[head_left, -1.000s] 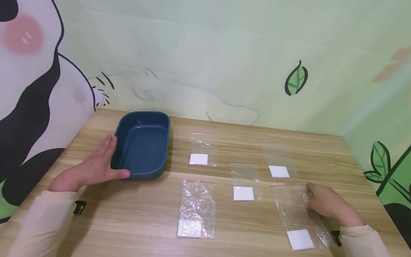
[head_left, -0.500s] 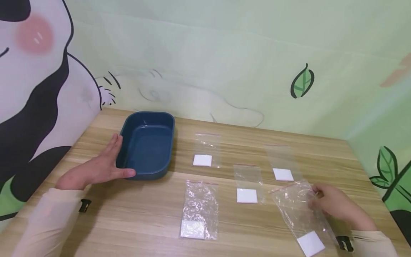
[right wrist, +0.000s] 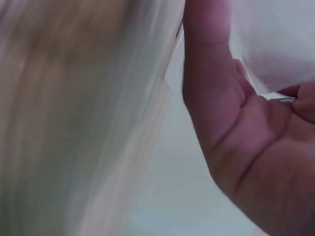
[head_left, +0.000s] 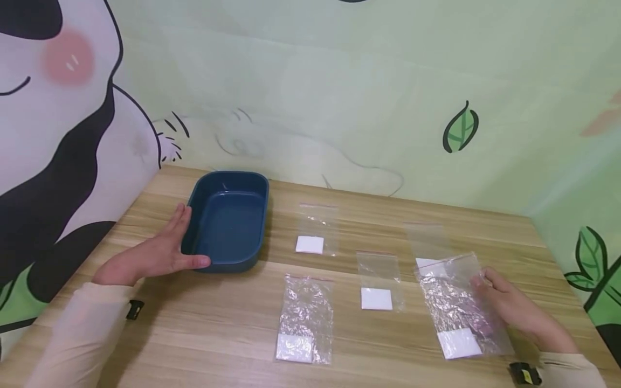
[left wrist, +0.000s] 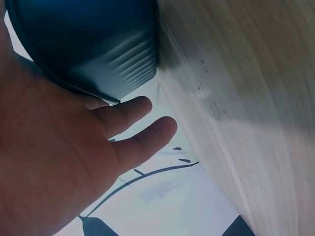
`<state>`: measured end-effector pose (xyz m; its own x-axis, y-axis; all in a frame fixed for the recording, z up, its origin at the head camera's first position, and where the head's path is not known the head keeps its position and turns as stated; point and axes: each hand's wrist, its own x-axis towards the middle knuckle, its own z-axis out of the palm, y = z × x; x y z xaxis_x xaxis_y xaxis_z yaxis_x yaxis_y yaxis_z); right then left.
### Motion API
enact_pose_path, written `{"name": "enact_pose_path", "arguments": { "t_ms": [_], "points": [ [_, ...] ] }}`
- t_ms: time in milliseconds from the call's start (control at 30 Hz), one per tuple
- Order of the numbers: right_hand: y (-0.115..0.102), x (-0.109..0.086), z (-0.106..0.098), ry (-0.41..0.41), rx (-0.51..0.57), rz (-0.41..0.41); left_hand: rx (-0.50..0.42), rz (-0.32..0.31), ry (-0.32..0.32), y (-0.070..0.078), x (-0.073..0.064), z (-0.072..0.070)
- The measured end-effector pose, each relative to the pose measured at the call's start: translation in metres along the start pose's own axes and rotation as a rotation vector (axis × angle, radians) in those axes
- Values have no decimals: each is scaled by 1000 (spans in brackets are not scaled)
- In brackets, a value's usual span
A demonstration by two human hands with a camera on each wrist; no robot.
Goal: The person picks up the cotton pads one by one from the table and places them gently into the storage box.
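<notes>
One clear bag point(head_left: 448, 302) held to the right of a blue tray point(head_left: 233, 265).
The right hand point(head_left: 515, 308), well right of the tray, has its fingers pinching the bag's right edge; the bag appears raised off the table point(head_left: 218, 334). The left hand point(head_left: 157, 253) lies against the tray's left side, fingers straight, thumb spread apart at the near rim. Four other bags point(head_left: 306, 303), each with a white card point(head_left: 295, 348), lie right of the tray. Progress appears early: one bag in hand, four not picked up, none in the tray.
</notes>
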<state>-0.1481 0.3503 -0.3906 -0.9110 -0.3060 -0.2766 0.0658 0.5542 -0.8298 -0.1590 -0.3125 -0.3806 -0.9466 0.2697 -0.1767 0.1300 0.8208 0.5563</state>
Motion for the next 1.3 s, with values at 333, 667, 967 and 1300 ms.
{"name": "enact_pose_path", "arguments": {
  "t_ms": [333,667,967,1300],
  "points": [
    [8,2,-5,-316,104,-209,-2,0,-5,1,-1,-1],
    [1,3,2,-118,52,-119,-10,-14,-3,1,-1,1],
    [-4,-1,-5,-214,473,-250,1,-8,-5,-2,2,2],
    [-23,5,10,-294,901,-362,-2,-1,-7,-3,2,2]
  ]
}}
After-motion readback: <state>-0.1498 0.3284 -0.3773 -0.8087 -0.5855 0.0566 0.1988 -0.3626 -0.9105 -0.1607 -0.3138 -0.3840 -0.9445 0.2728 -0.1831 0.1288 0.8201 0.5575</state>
